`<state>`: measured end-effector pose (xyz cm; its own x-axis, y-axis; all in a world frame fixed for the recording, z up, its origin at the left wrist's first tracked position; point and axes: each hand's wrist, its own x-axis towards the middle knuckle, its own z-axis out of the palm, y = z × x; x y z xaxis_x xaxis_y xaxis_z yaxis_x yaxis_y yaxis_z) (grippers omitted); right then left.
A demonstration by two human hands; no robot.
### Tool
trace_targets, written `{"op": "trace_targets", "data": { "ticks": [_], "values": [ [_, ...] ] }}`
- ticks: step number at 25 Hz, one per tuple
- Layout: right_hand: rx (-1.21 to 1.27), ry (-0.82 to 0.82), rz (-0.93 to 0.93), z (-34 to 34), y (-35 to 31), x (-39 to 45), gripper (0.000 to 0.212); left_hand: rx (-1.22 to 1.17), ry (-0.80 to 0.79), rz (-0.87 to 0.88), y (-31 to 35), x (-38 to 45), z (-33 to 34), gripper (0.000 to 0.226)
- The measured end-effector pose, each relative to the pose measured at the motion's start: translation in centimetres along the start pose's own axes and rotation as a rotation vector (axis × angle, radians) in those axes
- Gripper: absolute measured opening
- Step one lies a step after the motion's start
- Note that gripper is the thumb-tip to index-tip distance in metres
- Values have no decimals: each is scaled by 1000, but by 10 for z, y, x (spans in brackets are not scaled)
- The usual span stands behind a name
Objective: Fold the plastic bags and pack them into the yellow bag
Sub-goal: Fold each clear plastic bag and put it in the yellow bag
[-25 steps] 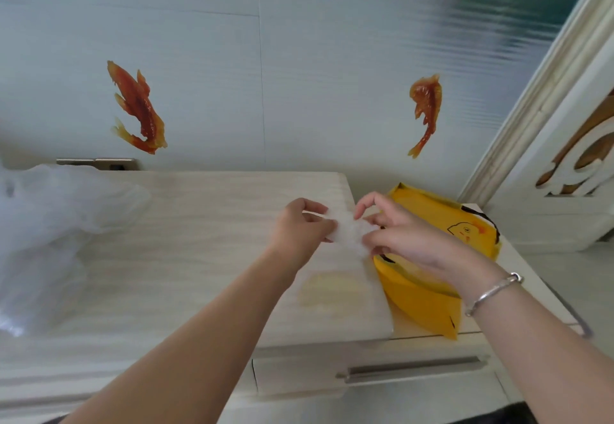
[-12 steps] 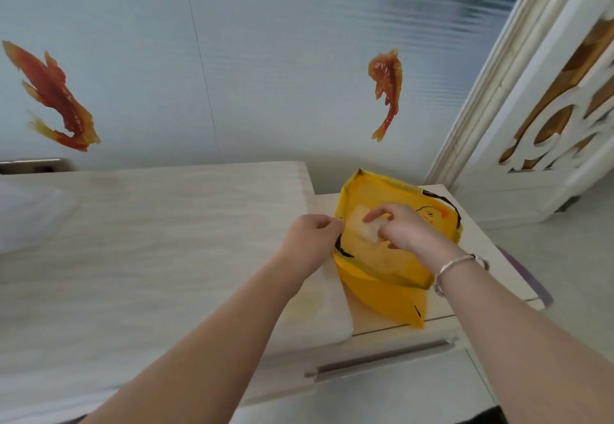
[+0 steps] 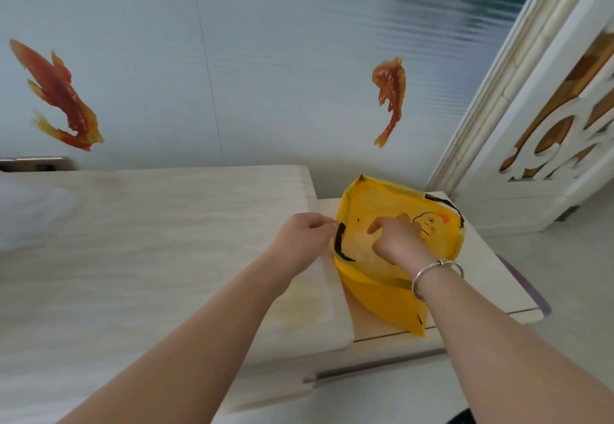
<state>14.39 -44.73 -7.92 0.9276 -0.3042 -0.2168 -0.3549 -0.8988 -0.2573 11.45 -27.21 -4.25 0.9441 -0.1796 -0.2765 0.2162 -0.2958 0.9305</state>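
Head view: vs a sec ago, when both hands pinched a small folded plastic bag over the counter (image 3: 139, 244) edge, the right hand (image 3: 397, 240) is now down inside the yellow bag (image 3: 382, 294), fingers curled; can't tell if it's holding the folded bag or has let go, since pale plastic shows under it but is blurry. Left hand (image 3: 304, 240) pinches the yellow bag's near-left rim by the black handle, holding the mouth open. Yellow bag sits on the lower side counter, just right of the main counter. So this piece looks basically packed. More loose plastic (image 3: 23, 210) lies at far left, prob. next to fold.
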Motion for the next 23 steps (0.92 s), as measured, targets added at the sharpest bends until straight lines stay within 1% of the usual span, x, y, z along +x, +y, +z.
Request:
{"op": "trace_targets", "data": {
  "ticks": [3, 5, 7, 11, 13, 16, 17, 19, 20, 22, 23],
  "values": [
    [58, 184, -158, -28, -24, -24, 41, 0, 48, 10, 2, -14, -16, 26],
    [101, 251, -267, -37, -46, -40, 36, -14, 90, 10, 1, -28, -34, 24],
    [153, 246, -371, -35, -73, -57, 33, -18, 146, 12, -3, -43, -55, 22],
    [212, 135, -582, -12, -135, -91, 28, 16, 313, -11, -21, -76, -114, 17],
    [220, 95, -655, 4, -168, -106, 29, 130, 434, -22, -34, -95, -150, 17],
    [254, 23, -759, 30, -220, -130, 29, 456, 640, -47, -55, -128, -203, 22],
    [274, 1, -782, 38, -233, -136, 29, 593, 676, -46, -60, -135, -215, 24],
    [295, -56, -856, 58, -262, -152, 29, 824, 709, -104, -73, -154, -240, 26],
    [287, -81, -894, 69, -275, -159, 29, 883, 704, -154, -79, -162, -251, 27],
    [260, -113, -944, 91, -296, -166, 30, 918, 662, -229, -87, -171, -268, 28],
    [246, -124, -954, 100, -304, -169, 30, 927, 657, -236, -92, -173, -274, 28]
  ]
}}
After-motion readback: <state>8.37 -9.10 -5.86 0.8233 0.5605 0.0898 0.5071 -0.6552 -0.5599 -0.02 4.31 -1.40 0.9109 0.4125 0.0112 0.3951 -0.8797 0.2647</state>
